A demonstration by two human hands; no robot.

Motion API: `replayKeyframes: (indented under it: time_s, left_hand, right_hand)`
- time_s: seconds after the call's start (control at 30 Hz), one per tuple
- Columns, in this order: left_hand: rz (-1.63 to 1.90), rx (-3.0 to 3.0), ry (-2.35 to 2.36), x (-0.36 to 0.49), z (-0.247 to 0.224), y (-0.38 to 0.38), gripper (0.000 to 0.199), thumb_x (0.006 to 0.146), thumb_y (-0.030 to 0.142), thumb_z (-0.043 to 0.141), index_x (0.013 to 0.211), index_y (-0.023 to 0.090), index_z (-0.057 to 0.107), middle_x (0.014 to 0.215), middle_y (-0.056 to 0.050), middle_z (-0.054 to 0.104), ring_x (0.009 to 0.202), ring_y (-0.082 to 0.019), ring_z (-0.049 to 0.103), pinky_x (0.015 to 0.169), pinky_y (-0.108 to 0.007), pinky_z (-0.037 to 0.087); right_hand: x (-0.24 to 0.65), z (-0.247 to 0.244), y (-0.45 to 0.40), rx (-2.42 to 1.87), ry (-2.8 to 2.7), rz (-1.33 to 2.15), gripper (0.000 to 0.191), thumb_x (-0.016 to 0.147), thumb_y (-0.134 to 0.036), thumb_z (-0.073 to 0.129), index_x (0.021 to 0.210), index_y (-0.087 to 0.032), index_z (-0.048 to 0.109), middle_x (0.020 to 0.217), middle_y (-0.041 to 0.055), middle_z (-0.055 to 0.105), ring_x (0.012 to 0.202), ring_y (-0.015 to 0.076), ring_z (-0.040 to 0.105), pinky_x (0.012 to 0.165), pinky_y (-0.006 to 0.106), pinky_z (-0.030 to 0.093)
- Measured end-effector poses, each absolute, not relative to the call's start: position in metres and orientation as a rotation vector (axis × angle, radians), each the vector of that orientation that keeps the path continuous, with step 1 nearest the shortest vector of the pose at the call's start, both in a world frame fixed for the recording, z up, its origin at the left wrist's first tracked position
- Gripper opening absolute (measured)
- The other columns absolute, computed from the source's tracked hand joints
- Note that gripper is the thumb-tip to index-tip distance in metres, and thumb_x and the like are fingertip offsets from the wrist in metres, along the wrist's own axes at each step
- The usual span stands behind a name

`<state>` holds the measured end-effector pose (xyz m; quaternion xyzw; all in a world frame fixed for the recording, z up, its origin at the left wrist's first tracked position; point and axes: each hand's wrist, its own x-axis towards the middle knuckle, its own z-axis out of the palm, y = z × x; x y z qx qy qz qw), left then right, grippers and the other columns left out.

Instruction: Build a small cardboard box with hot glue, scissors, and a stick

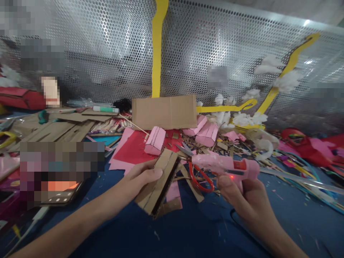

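A folded cardboard box piece (158,181) is tilted in the grip of my left hand (143,175), thumb on its top face and the other fingers hidden behind it. My right hand (243,195) is wrapped around the handle of a pink hot glue gun (215,163), whose nozzle points left toward the cardboard. A red light glows on the gun's side. Behind the nozzle, red-handled scissors (200,181) lie among cardboard scraps. Just beyond the cardboard sits a small pink paper-covered box (155,140) on red paper (131,147).
A blank cardboard panel (164,113) stands before the perforated metal screen (115,50). More pink boxes (206,133) lie right of it. Cardboard sheets (53,129) and a phone-like device with a cable (59,195) are at left. A clear glue stick (301,179) trails behind the gun.
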<state>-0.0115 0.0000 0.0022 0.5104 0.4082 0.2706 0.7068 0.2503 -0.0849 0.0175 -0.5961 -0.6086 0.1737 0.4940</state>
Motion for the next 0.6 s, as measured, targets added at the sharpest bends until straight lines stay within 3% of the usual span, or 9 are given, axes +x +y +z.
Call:
replayKeyframes:
  time_s: [0.13,0.37,0.6]
  left_hand:
    - [0.595,1.149,0.861,-0.0094,0.0019,0.0019,0.068,0.085,0.056,0.070,0.139,0.016,0.059,0.127,-0.016,0.073,0.112,-0.032,0.068,0.090,-0.039,0.052]
    - [0.600,1.093,0.866,-0.0096,-0.0003,0.0019,0.066,0.086,0.054,0.071,0.139,0.018,0.059,0.135,-0.016,0.069,0.119,-0.033,0.067,0.099,-0.042,0.051]
    - [0.559,1.149,0.852,-0.0168,-0.0056,0.0004,0.069,0.090,0.052,0.065,0.150,0.021,0.051,0.141,-0.015,0.065,0.121,-0.031,0.066,0.099,-0.039,0.051]
  right_hand:
    - [0.2514,0.0161,-0.0856,-1.460,-1.467,0.425,0.052,0.091,-0.056,0.066,0.051,-0.024,0.056,0.042,-0.0011,0.047,0.045,0.0168,0.054,0.038,0.024,0.041]
    - [0.2500,0.0173,-0.0875,-1.489,-1.462,0.458,0.047,0.091,-0.055,0.066,0.057,-0.024,0.061,0.045,-0.0008,0.052,0.041,0.0146,0.049,0.035,0.024,0.038]
    - [0.2492,0.0128,-0.0879,-1.456,-1.445,0.468,0.045,0.090,-0.057,0.066,0.060,-0.024,0.062,0.047,0.0005,0.054,0.053,0.0204,0.060,0.047,0.028,0.049]
